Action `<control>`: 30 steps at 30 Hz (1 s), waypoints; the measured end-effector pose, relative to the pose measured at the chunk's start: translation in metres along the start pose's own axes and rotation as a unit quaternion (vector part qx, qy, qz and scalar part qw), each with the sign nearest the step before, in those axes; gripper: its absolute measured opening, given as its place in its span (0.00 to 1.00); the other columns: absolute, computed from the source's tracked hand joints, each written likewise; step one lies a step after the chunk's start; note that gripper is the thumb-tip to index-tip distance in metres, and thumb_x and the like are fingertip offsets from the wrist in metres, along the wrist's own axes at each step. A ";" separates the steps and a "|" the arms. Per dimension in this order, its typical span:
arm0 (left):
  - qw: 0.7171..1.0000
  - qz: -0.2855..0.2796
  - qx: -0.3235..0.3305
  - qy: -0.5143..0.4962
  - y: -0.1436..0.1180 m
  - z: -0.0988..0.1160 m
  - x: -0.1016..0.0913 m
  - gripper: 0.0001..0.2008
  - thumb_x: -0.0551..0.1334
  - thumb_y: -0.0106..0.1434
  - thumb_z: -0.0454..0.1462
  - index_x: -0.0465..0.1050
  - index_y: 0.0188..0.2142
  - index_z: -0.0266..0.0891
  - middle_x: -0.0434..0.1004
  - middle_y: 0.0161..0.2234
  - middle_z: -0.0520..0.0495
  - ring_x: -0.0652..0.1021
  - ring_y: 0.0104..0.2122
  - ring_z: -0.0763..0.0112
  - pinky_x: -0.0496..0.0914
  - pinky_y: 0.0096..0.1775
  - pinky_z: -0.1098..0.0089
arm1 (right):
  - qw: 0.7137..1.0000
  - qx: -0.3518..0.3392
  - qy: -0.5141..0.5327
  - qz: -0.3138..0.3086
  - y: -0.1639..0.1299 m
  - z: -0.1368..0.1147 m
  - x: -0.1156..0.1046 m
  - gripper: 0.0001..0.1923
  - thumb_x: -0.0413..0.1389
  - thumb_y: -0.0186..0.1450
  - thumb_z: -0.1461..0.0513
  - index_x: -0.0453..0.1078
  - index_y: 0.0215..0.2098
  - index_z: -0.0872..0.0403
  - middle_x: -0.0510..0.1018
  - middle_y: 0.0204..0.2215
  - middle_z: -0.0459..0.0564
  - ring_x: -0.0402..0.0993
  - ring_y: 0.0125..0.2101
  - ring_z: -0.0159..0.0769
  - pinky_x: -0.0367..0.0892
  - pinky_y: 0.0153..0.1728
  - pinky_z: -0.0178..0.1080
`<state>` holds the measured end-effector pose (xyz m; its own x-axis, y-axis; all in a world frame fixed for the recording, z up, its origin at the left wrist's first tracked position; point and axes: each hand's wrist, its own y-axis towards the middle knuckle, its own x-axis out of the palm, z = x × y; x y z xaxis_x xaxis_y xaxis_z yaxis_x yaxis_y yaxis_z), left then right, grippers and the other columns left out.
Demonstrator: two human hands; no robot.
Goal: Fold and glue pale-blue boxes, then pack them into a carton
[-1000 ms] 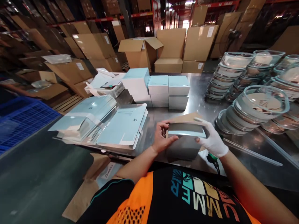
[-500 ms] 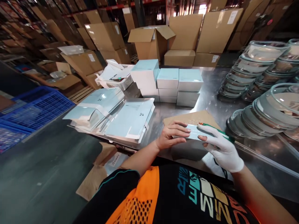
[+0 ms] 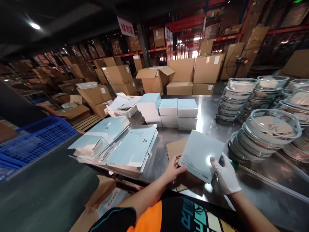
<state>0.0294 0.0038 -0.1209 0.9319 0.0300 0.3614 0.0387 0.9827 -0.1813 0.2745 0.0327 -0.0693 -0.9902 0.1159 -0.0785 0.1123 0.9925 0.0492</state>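
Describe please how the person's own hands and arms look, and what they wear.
The right hand wears a white glove that leaves the thumb tip uncovered. The left hand is bare, and both forearms too. The left sleeve is black, with a thin teal line; the right sleeve is out of view.

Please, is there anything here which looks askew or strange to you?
Yes: on the right, the nearest stack of glass bowls leans over sideways, while the stacks behind it stand more upright. Also, only the right hand wears a glove; the left hand, on the same pale blue box, is bare.
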 end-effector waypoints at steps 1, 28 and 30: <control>0.999 0.002 -0.007 -0.032 0.002 0.009 0.007 0.47 0.86 0.39 0.56 0.73 0.54 0.41 0.83 0.43 0.43 0.84 0.39 0.58 0.78 0.41 0.62 | 1.000 -0.009 0.006 -0.012 0.001 0.000 0.000 0.33 0.68 0.64 0.42 0.73 0.61 0.48 0.84 0.58 0.57 0.81 0.57 0.53 0.80 0.58 0.50; 0.905 0.369 0.113 -0.179 0.198 0.220 0.010 0.16 0.64 0.78 0.45 0.75 0.55 0.35 0.81 0.46 0.43 0.83 0.39 0.67 0.81 0.40 0.65 | 0.965 -0.080 -0.139 -0.208 -0.018 0.095 0.005 0.24 0.60 0.64 0.51 0.81 0.55 0.51 0.82 0.60 0.63 0.80 0.61 0.57 0.73 0.67 0.59; 0.904 0.378 0.133 -0.147 0.189 0.213 -0.004 0.13 0.64 0.77 0.43 0.74 0.52 0.35 0.79 0.42 0.44 0.84 0.40 0.65 0.81 0.41 0.65 | 0.965 -0.081 -0.135 -0.211 -0.018 0.095 0.005 0.24 0.60 0.65 0.51 0.81 0.55 0.52 0.82 0.60 0.64 0.81 0.61 0.57 0.74 0.67 0.59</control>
<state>-0.0442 0.2289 0.0383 0.5178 0.7207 0.4610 -0.6938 0.6690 -0.2666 0.2758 0.0194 -0.1656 -0.8845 -0.2694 -0.3810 -0.3324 0.9368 0.1094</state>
